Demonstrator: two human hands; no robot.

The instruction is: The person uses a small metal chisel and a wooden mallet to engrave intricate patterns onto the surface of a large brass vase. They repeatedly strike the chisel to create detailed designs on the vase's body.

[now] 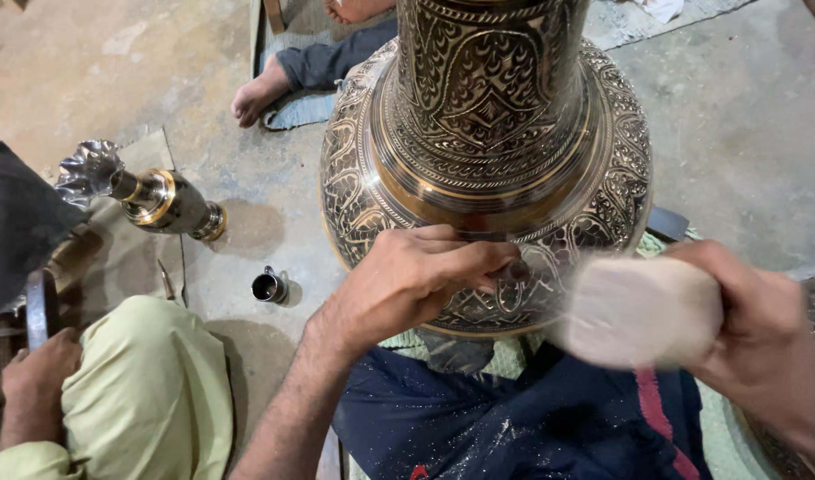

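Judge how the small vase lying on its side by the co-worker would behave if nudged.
The small vase lies on its side with a round body, so it would probably roll in a curve. Its shiny metal probably makes it slippery and fairly heavy for its size. The flared, frilled mouth might catch and stop it.

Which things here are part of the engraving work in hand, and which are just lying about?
In use:
left hand pinching a small chisel
right hand swinging a blurred wooden mallet
large engraved brass vase

Lying about:
small brass vase
small metal cup
mat
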